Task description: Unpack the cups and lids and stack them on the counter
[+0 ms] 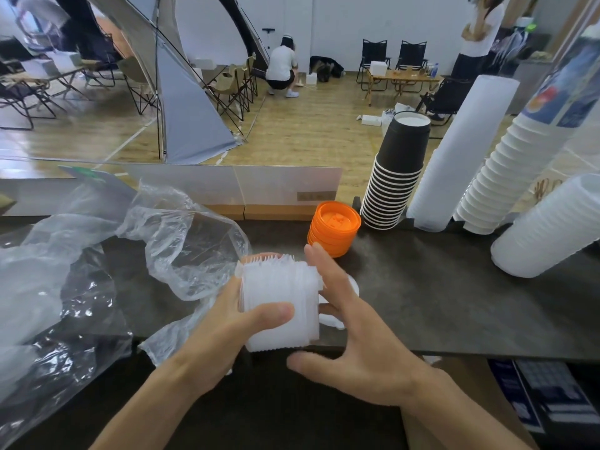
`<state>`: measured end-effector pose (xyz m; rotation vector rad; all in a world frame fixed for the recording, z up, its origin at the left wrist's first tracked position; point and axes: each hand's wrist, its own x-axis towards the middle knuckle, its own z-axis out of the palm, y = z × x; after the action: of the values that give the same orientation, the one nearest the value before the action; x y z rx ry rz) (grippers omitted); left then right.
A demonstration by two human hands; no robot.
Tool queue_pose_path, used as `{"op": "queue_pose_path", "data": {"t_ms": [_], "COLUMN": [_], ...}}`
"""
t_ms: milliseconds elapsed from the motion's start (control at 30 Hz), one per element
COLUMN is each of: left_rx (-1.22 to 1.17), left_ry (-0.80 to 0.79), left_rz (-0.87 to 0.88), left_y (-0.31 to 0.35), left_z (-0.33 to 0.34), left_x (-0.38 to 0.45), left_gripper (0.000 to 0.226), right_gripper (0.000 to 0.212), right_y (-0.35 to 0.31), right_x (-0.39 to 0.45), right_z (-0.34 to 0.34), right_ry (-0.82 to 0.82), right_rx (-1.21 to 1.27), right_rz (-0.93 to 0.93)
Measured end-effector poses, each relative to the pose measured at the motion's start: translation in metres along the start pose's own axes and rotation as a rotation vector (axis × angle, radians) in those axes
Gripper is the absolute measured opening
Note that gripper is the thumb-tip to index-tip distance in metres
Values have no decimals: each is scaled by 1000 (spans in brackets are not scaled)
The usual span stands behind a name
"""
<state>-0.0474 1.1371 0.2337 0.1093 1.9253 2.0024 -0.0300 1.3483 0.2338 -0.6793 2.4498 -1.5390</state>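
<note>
My left hand (224, 326) grips a sideways stack of translucent white lids (279, 297) just above the dark counter (438, 297), thumb across its front. My right hand (350, 339) is spread with straight fingers against the stack's right end. Under that hand lies a single white lid (331, 319) on the counter. A short stack of orange lids (334, 227) stands behind. Further right stand black cups (397, 173), a wrapped sleeve of white cups (461, 151), a tall stack of white cups (513, 170) and a lying stack of white cups (548, 228).
Crumpled clear plastic bags (97, 254) cover the left part of the counter. A low white partition (259, 186) runs along its back edge. A keyboard-like device (552, 391) sits below the counter at the right. People, chairs and a tent are in the room beyond.
</note>
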Motion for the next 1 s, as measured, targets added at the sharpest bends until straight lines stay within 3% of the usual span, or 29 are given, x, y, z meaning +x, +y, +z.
{"op": "queue_pose_path", "data": {"t_ms": [100, 300, 400, 467, 533, 600, 733, 833, 867, 933, 1000], "left_rx": [-8, -97, 176, 419, 533, 546, 522, 389, 348, 302, 282], "left_ry": [5, -32, 66, 210, 338, 412, 479, 546, 557, 583, 608], "left_rz": [28, 81, 243, 366, 482, 509, 456, 391, 360, 293, 244], "left_y": [2, 2, -6, -11, -13, -15, -24, -27, -29, -32, -37], "left_z": [3, 16, 22, 29, 36, 40, 35, 25, 22, 14, 9], "left_x": [0, -1, 3, 5, 3, 1, 2, 4, 4, 3, 0], "left_gripper": [118, 121, 115, 96, 81, 85, 82, 74, 75, 78, 83], "right_gripper": [90, 88, 77, 62, 62, 65, 73, 62, 55, 46, 51], "right_y": [1, -2, -6, -6, -8, -10, -13, -15, -11, 9, 33], "right_x": [-1, 4, 9, 12, 15, 16, 14, 11, 10, 7, 4], "right_z": [4, 12, 15, 17, 21, 25, 28, 18, 13, 0, -13], "right_ry": [33, 210, 283, 323, 363, 388, 332, 222, 257, 490, 663], "right_rx": [222, 394, 668, 869, 948, 987, 848, 673, 553, 206, -125], "right_rz": [105, 209, 299, 360, 392, 392, 422, 405, 373, 287, 240]}}
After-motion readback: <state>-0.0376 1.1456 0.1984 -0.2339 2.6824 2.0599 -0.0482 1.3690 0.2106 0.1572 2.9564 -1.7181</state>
